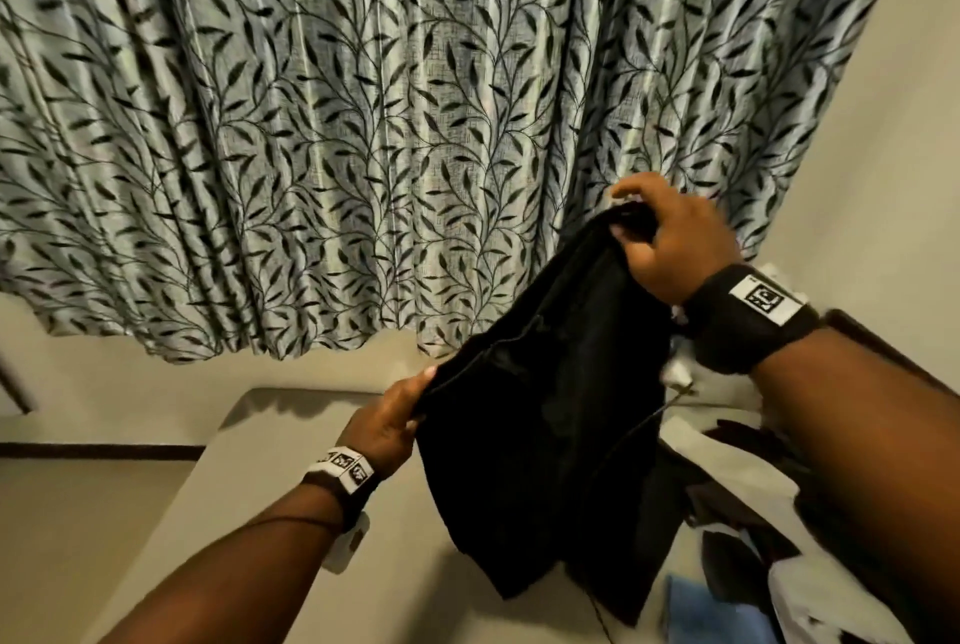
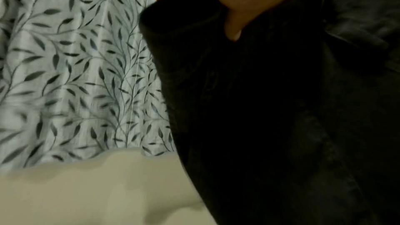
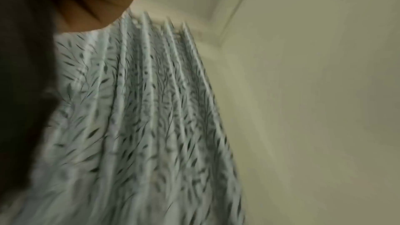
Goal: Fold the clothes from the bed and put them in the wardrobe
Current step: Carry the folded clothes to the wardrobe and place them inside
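Behind black garment, leaf-print curtain

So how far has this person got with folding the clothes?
Nothing visibly finished: no folded stack or wardrobe is in view. In hand: the left hand and right hand hold up a black garment, still unfolded. Left: more clothes lie heaped on the bed.

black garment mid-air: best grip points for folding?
Grip the black garment by its top edge, one corner per hand, from above. The left hand and right hand already pinch it there, and it hangs freely below over the bed, so the hem drops flat for folding.
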`<state>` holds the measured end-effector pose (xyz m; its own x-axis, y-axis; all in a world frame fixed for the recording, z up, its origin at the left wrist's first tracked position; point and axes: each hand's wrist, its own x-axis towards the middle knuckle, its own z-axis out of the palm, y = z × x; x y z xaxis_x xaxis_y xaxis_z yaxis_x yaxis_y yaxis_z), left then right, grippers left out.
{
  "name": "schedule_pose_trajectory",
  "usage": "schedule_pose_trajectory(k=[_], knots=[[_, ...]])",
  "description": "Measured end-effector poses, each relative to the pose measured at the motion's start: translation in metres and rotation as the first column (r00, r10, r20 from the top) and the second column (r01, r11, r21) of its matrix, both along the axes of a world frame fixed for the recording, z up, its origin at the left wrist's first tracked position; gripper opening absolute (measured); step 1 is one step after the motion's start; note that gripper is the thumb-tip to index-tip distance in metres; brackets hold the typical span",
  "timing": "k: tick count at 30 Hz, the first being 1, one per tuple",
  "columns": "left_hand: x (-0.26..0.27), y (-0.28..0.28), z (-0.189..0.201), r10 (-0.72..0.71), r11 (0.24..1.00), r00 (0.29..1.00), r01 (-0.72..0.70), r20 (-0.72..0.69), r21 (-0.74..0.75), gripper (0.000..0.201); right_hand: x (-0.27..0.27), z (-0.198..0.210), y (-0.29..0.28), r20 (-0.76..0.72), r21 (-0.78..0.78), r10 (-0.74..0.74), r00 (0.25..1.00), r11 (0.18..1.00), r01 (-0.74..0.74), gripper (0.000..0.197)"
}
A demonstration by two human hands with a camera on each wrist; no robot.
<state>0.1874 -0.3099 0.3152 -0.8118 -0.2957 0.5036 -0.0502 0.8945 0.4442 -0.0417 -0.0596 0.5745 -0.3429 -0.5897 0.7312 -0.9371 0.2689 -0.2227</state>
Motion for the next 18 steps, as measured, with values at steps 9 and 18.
schedule_pose_trajectory(k=[9,18], knots=[[-0.016,-0.093,0.164,0.096,0.803,0.994,-0.103,-0.043,-0.587,0.052,-0.081,0.05,0.062,-0.343,0.663,-0.05,0.938,0.695,0.279,0.034],[-0.006,-0.12,0.316,-0.037,0.491,0.996,-0.055,-0.084,-0.869,0.044,-0.104,0.093,0.075,-0.462,0.573,0.04,0.886,0.776,0.263,0.058]])
